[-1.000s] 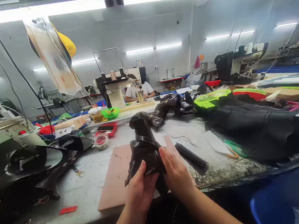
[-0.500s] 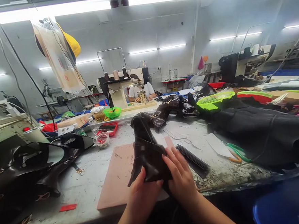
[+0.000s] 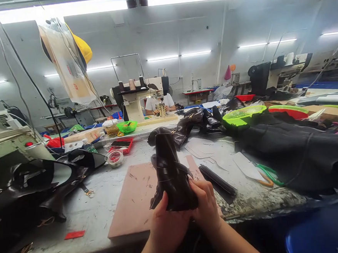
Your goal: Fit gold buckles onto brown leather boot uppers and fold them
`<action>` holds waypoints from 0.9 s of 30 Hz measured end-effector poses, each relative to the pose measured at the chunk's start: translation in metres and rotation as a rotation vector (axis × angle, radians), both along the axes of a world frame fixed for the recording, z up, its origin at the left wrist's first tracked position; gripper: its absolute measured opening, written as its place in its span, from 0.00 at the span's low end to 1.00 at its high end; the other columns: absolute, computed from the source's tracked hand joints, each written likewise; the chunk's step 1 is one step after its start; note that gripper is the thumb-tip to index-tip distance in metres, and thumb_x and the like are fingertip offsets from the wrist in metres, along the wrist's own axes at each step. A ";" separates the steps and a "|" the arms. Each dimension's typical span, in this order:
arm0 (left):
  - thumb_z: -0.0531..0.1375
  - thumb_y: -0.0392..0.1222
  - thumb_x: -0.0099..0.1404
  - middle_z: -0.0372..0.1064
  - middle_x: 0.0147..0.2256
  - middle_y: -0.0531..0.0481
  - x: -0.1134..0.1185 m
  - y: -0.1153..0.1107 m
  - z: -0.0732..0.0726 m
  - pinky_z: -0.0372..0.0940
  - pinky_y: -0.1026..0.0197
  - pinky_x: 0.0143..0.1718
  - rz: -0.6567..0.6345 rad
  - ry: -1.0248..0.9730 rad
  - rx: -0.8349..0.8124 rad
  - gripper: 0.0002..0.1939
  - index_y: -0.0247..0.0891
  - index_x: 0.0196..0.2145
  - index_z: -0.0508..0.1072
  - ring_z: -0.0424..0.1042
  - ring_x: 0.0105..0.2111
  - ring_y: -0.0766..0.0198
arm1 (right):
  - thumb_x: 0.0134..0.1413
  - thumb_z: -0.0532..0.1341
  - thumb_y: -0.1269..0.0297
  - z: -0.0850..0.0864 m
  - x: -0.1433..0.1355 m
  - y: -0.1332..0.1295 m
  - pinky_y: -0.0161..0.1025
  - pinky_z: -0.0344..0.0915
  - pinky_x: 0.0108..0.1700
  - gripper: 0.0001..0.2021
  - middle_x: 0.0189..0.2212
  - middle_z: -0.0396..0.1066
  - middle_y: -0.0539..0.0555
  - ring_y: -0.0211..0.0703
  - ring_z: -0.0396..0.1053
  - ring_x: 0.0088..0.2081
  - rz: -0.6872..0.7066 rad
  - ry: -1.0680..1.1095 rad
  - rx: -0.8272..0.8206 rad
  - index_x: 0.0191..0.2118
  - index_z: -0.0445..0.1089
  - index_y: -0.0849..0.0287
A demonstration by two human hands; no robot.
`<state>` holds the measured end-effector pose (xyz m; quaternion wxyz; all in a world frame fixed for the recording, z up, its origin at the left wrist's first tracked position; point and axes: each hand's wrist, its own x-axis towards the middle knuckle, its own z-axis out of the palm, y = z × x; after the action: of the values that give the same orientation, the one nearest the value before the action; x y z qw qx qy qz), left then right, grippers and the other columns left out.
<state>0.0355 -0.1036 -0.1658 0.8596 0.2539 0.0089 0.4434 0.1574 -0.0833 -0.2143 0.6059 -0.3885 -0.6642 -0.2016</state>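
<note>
Between my hands is a dark brown, glossy leather boot upper (image 3: 172,168), held upright with a strap running across its middle. My left hand (image 3: 168,221) is closed on its lower left edge, thumb on the front face. On the right side, my right hand (image 3: 204,201) grips the lower edge with bent fingers. The fingers under the piece are hidden. Below it lies a pink board (image 3: 131,204) at the table's front edge. Just right of my hands rests a bundle of thin black strips (image 3: 219,182).
Black leather pieces with gold buckles (image 3: 40,189) lie at the left. More finished-looking uppers (image 3: 192,123) lie behind, beside white paper pieces (image 3: 201,145). Green-handled scissors (image 3: 269,173) and black sheet material (image 3: 289,149) are at right. A person (image 3: 170,101) sits behind a sewing machine (image 3: 135,105).
The boot upper has turned more upright and moved slightly right. My right hand's fingers have curled from lying flat on it to gripping its edge.
</note>
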 end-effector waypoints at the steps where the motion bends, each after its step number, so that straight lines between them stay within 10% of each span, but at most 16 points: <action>1: 0.52 0.43 0.65 0.70 0.46 0.45 -0.001 -0.002 0.002 0.61 0.61 0.49 0.041 0.061 -0.037 0.17 0.32 0.45 0.73 0.68 0.47 0.59 | 0.51 0.52 0.71 -0.004 0.000 0.001 0.42 0.62 0.37 0.15 0.36 0.63 0.58 0.46 0.62 0.37 0.019 0.034 -0.031 0.47 0.59 0.60; 7: 0.58 0.32 0.60 0.75 0.34 0.43 0.006 0.001 0.015 0.67 0.62 0.39 0.391 0.492 -0.309 0.07 0.30 0.32 0.76 0.73 0.35 0.60 | 0.50 0.49 0.69 -0.035 -0.017 0.008 0.39 0.62 0.30 0.12 0.27 0.69 0.56 0.47 0.68 0.29 0.068 0.110 -0.763 0.40 0.64 0.61; 12: 0.57 0.27 0.58 0.72 0.25 0.48 0.012 0.020 -0.015 0.66 0.68 0.29 0.618 0.582 -0.478 0.09 0.32 0.24 0.73 0.71 0.25 0.68 | 0.49 0.57 0.65 -0.027 -0.006 0.020 0.37 0.61 0.33 0.13 0.32 0.73 0.56 0.46 0.69 0.34 0.243 -0.034 -1.410 0.42 0.67 0.60; 16: 0.64 0.37 0.54 0.72 0.41 0.43 -0.010 0.010 -0.037 0.62 0.60 0.47 0.331 0.724 -0.237 0.14 0.36 0.40 0.74 0.69 0.45 0.59 | 0.38 0.66 0.65 -0.016 0.054 0.050 0.31 0.60 0.28 0.08 0.22 0.72 0.46 0.38 0.68 0.26 0.294 -0.052 -1.513 0.30 0.71 0.57; 21: 0.63 0.45 0.54 0.65 0.52 0.46 -0.059 -0.015 0.002 0.55 0.49 0.53 -0.062 1.081 0.507 0.25 0.49 0.51 0.67 0.63 0.52 0.50 | 0.57 0.52 0.62 -0.025 0.119 0.102 0.37 0.61 0.34 0.11 0.29 0.71 0.53 0.41 0.69 0.33 -0.188 0.100 -1.465 0.33 0.69 0.62; 27: 0.61 0.43 0.55 0.72 0.42 0.48 -0.102 0.004 0.027 0.65 0.58 0.43 0.544 1.410 0.854 0.22 0.52 0.49 0.69 0.71 0.39 0.55 | 0.52 0.59 0.59 -0.049 0.125 0.122 0.37 0.61 0.34 0.10 0.32 0.70 0.53 0.39 0.68 0.33 -0.319 0.072 -1.476 0.35 0.67 0.62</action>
<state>-0.0668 -0.0996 -0.1388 0.3488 0.7595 0.4328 0.3379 0.2822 0.0390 -0.2635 0.1731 -0.7912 -0.5424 0.2234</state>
